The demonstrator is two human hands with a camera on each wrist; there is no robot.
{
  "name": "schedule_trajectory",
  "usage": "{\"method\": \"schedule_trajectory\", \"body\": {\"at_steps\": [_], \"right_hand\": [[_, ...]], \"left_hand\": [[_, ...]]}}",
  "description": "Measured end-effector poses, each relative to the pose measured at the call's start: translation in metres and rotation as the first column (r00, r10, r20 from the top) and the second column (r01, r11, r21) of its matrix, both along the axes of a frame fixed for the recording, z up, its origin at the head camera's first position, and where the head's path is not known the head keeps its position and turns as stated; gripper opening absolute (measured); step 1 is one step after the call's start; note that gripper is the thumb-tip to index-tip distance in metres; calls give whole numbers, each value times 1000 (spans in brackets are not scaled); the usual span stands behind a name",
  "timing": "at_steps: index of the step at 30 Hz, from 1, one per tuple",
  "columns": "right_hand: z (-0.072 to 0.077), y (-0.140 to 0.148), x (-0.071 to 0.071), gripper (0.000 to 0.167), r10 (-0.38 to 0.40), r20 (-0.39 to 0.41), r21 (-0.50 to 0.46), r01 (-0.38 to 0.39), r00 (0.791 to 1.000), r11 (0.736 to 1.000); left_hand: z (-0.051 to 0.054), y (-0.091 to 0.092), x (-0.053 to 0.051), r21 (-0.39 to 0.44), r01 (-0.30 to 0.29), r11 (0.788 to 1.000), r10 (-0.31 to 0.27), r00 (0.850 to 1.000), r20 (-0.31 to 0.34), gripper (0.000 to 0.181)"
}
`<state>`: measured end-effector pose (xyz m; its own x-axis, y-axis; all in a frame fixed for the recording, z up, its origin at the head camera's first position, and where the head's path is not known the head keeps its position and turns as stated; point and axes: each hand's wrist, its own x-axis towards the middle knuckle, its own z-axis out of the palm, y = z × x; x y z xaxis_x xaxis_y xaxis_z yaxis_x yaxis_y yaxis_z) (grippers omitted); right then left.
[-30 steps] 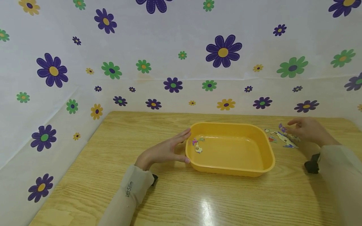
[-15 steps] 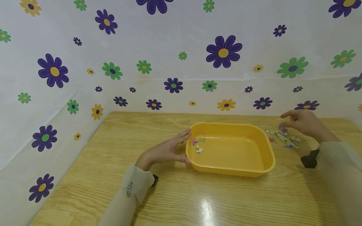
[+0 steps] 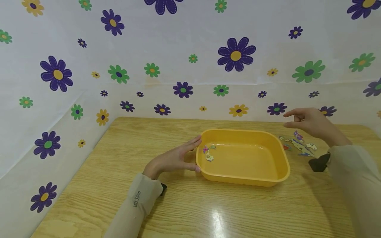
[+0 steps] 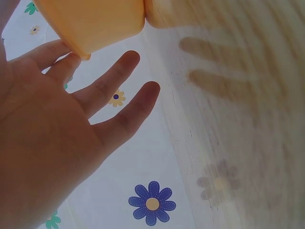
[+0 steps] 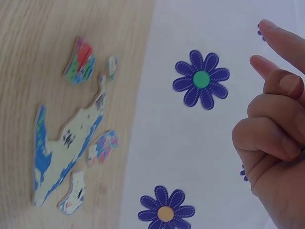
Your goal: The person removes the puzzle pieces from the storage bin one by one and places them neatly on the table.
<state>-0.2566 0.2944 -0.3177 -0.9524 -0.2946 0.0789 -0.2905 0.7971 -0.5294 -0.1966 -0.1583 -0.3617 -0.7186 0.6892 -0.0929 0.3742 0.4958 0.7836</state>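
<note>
My left hand (image 3: 174, 160) rests against the left end of a yellow plastic tray (image 3: 242, 181), fingers straight at its rim and thumb at the near corner. In the left wrist view, the ring and little fingers of that left hand (image 4: 71, 114) stick out free of the tray wall (image 4: 105, 19). My right hand (image 3: 312, 124) hovers behind the tray's right end; thumb and forefinger are apart, the other fingers curled, nothing between them. Below it lie several flat, painted, irregular puzzle pieces, including a long white-and-blue one (image 5: 71, 138), a red-green one (image 5: 80, 62) and a pink-purple one (image 3: 298, 136).
Several small pieces, one of them cream-coloured (image 3: 209, 156), lie inside the tray at its left end. The wooden table (image 3: 178, 211) meets a white flower-patterned sheet (image 3: 196, 39) at the back and left. A dark wrist mount (image 3: 319, 163) hangs below the right sleeve.
My right hand has lifted off the loose pieces and moved up and left, leaving the pink-purple piece on the table. The left hand and the tray have stayed put.
</note>
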Motion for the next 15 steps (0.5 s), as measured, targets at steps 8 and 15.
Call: {"method": "schedule_trajectory", "body": {"at_steps": [8,15], "right_hand": [[9,-22,0,39,41,-31,-38,-43,999,998],[15,-41,1,39,65,-39,-63,-67,997,996]], "left_hand": [[0,0,0,3,3,1000,-3,1000,-15,97],[0,0,0,7,12,1000,-11,1000,-18,99]]}}
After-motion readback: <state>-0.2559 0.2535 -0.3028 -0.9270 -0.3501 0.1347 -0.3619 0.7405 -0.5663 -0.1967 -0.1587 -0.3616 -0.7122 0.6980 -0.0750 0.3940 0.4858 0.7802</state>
